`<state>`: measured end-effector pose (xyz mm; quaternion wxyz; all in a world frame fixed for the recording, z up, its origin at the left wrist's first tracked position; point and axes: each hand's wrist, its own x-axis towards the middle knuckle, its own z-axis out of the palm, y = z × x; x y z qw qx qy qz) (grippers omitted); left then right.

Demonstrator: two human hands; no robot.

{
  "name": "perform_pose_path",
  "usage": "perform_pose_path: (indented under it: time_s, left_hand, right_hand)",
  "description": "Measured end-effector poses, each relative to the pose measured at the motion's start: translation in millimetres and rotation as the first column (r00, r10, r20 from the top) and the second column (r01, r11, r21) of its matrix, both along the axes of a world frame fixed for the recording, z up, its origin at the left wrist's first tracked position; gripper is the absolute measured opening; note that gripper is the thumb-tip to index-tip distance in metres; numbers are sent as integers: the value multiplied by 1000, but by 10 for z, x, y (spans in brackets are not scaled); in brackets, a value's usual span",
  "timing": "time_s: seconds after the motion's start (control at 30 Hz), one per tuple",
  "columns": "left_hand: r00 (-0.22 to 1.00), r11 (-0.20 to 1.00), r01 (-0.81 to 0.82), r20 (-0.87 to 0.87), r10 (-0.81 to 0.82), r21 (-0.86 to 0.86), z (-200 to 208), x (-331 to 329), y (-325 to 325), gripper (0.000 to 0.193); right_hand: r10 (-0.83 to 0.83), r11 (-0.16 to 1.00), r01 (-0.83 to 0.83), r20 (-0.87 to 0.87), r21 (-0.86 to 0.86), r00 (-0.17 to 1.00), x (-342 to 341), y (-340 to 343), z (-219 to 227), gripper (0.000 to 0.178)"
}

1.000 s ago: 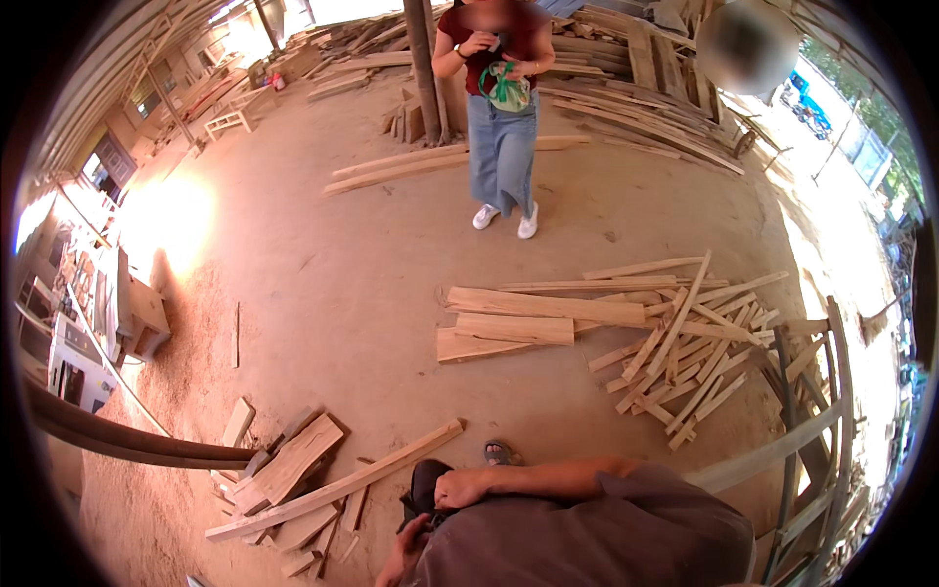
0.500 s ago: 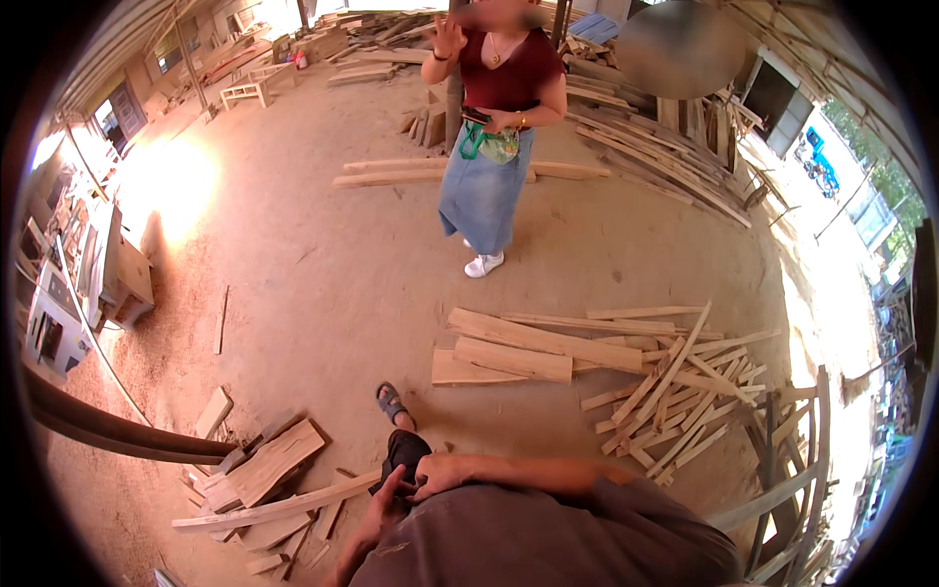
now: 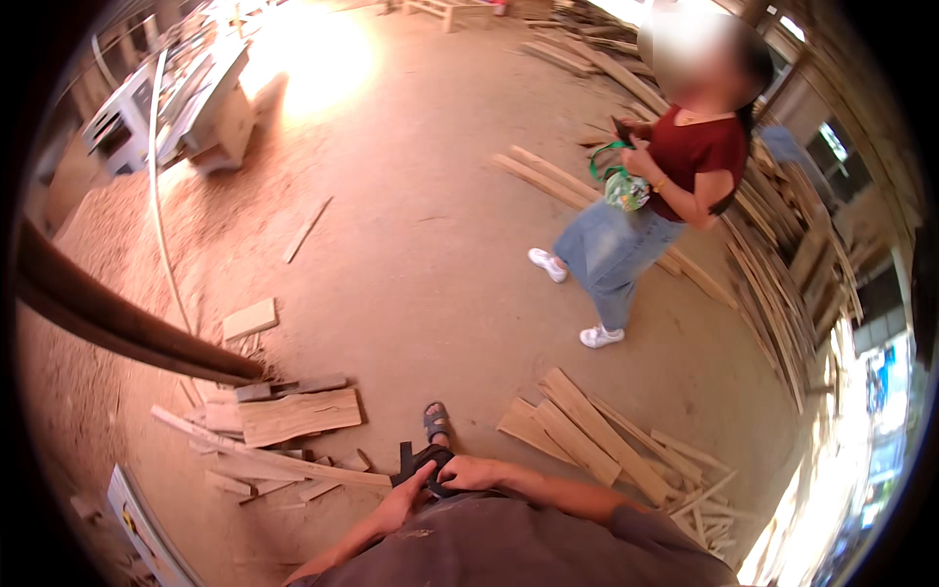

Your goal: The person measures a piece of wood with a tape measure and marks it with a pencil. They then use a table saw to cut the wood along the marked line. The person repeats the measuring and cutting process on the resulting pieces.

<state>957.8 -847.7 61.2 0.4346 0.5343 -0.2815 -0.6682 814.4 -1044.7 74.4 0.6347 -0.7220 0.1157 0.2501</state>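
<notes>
Both my hands are together at my waist, just below the hem of my dark shirt. My left hand (image 3: 409, 497) has its fingers curled in against a black strap (image 3: 406, 460), whose end sticks up beside it. From the other side my right hand (image 3: 469, 474) meets it, fingers bent and closed at the same dark band. What lies between the fingertips is too small to make out. Beyond the hands my sandalled foot (image 3: 436, 421) stands on the floor.
Wood offcuts (image 3: 298, 419) lie to the left by a brown post (image 3: 127, 318). Boards (image 3: 577, 440) and thin strips lie at right. A person (image 3: 636, 215) with a green bag (image 3: 626, 189) stands ahead right. A woodworking machine (image 3: 210, 122) stands amid sawdust at far left.
My view has swung left, so the scene shifts right. The person has turned sideways, lowered the raised hand and stepped apart. My hands stay at my waist; the black strap now shows.
</notes>
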Motion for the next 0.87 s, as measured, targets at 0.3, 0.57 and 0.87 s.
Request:
perform_pose_path:
  time_s: [0.3,0.57,0.87]
  left_hand:
    - [937,967,-201,258,237,-159,-29,568,-594,67]
    - [919,938,-346,215,330,37,191,893,-1314,54]
    - [915,926,-377,150,375,-17,198,1466,-2493,54]
  right_hand:
    - [31,998,-26,-78,64,997,973,-818,389,45]
    - [-96,974,56,-178,-219,979,1438,-1582,666,50]
    - [121,968,-141,-108,-206,987,2134,-2980,525,41]
